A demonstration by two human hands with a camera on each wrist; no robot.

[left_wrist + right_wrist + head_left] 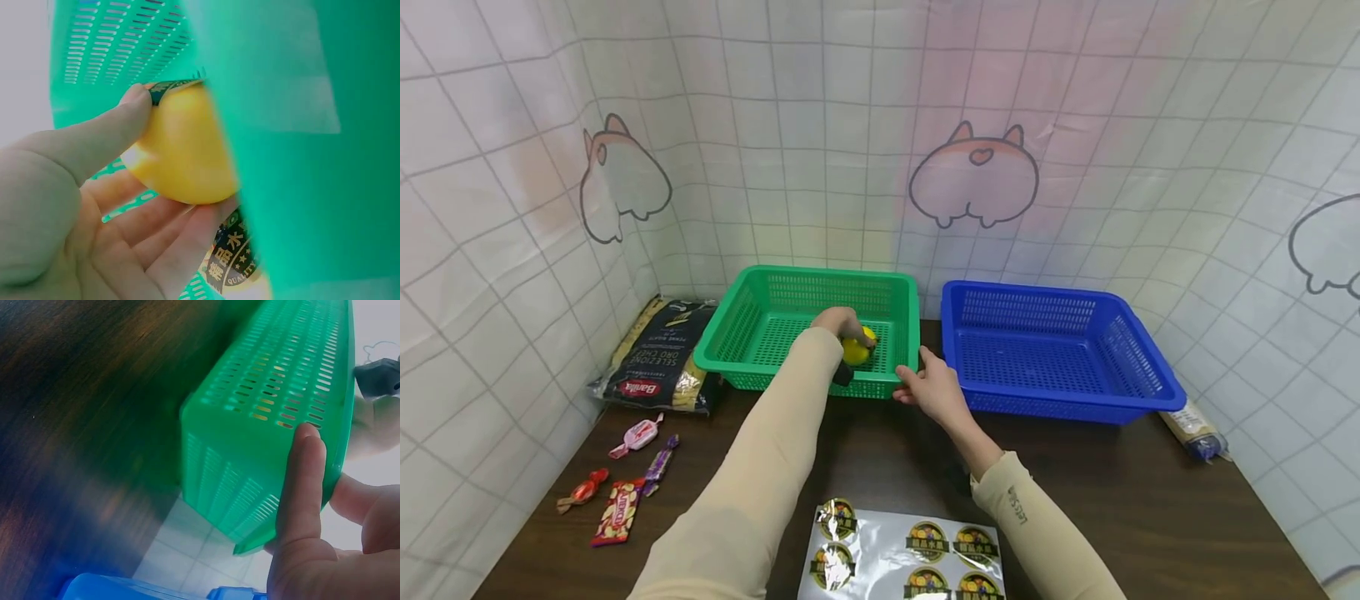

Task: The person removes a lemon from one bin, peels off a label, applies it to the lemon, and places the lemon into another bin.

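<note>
Inside the green basket [745, 368], my left hand [842, 321] holds a yellow fruit [181, 150]. The thumb presses by a black-and-gold sticker [169, 89] on its top, and the fingers curl beneath it. A second such sticker [232, 262] shows lower down, over something pale yellow that is mostly hidden. The basket wall covers part of the fruit in the left wrist view. At the basket's near right corner, my right hand [936, 387] grips the rim, thumb [353, 499] on the inner side and fingers against the outer wall.
A blue basket [1060, 408] stands to the right, with a package [1197, 429] beside it. On the left lie a black pasta bag [662, 358] and several wrapped sweets [640, 435]. A silver sticker sheet [880, 550] lies at the front of the dark table [1150, 517].
</note>
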